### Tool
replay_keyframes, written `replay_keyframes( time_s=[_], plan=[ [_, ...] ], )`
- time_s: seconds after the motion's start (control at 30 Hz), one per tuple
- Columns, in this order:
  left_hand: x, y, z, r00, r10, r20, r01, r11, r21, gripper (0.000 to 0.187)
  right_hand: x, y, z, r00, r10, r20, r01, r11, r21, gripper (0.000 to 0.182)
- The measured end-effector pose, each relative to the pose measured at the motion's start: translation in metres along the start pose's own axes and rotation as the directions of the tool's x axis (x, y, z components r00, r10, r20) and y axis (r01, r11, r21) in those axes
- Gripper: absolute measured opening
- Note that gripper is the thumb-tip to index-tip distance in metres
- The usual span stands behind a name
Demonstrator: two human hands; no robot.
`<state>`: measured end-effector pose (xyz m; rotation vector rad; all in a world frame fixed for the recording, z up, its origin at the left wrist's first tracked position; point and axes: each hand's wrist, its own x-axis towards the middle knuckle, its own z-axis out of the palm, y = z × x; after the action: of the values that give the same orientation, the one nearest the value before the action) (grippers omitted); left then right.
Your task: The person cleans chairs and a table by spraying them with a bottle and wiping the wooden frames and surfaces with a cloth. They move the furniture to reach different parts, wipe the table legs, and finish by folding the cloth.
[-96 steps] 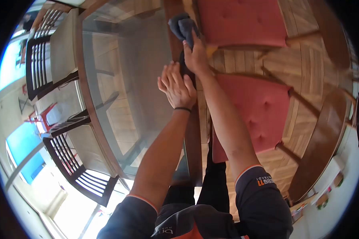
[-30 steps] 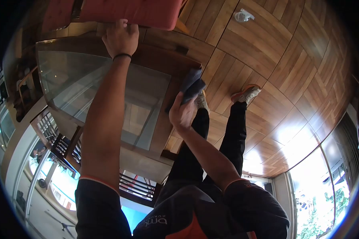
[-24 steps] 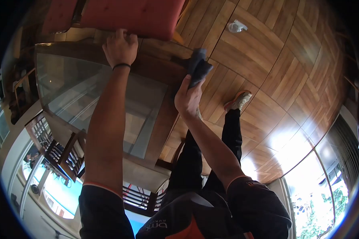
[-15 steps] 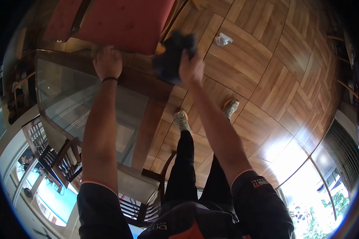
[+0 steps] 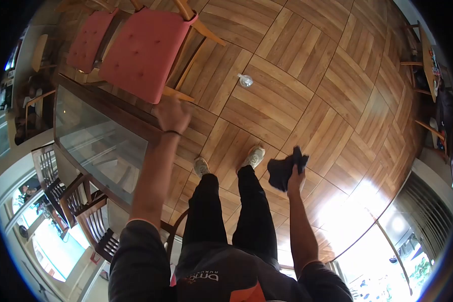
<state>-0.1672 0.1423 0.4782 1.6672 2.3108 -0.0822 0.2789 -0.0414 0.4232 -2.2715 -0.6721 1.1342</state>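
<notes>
Parquet floor (image 5: 267,103) behind. Right hand (image 5: 296,182) has swung clear of glass-topped surface (image 5: 100,151), grip pinching dark cloth (image 5: 280,173) right of centre, off furniture. Left hand (image 5: 173,116) blurred beside red chair (image 5: 141,55); can't tell grip.

Brown block-patterned wood floor (image 5: 282,105) | on surface: clear rounded object (image 5: 245,81); pale laced shoes (image 5: 255,156); light-wood chairs with red tufted seats (image 5: 143,53)

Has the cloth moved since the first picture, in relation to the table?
Yes: the cloth has moved off the table, away from its edge and out over the floor.
</notes>
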Motion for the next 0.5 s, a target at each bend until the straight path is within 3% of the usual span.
replay_keyframes(
  time_s=[0.07,0.13,0.2,0.3,0.4,0.47,0.5],
  plan=[
    [-0.007,0.045,0.041,0.965,-0.096,0.243,0.135,0.98,-0.149,0.06,0.003,0.033,-0.033,0.999,0.038,-0.033,-0.036,0.997,0.064,0.046],
    [0.003,0.078,0.101,0.944,-0.209,0.256,0.25,0.958,-0.138,0.067,0.007,0.044,-0.061,0.992,0.121,-0.029,-0.118,0.988,0.096,0.047],
    [0.023,0.123,0.111,0.832,-0.28,0.48,0.436,0.864,-0.252,0.082,0.019,0.049,-0.079,0.986,0.16,-0.04,-0.152,0.978,0.142,0.05],
    [0.074,0.153,0.212,0.737,-0.305,0.603,0.525,0.82,-0.228,0.095,0.047,0.053,-0.091,0.973,0.22,-0.063,-0.206,0.963,0.175,0.05],
    [0.12,0.207,0.232,0.619,-0.363,0.696,0.685,0.683,-0.254,0.106,0.086,0.056,-0.096,0.939,0.344,0.016,-0.344,0.935,0.091,0.055],
    [0.158,0.227,0.248,0.556,-0.369,0.745,0.748,0.613,-0.254,0.107,0.113,0.065,-0.09,0.946,0.324,-0.02,-0.321,0.941,0.108,0.054],
    [0.172,0.226,0.289,0.504,-0.449,0.738,0.808,0.545,-0.221,0.095,0.124,0.066,-0.087,0.946,0.323,-0.038,-0.318,0.942,0.107,0.053]
  ],
)
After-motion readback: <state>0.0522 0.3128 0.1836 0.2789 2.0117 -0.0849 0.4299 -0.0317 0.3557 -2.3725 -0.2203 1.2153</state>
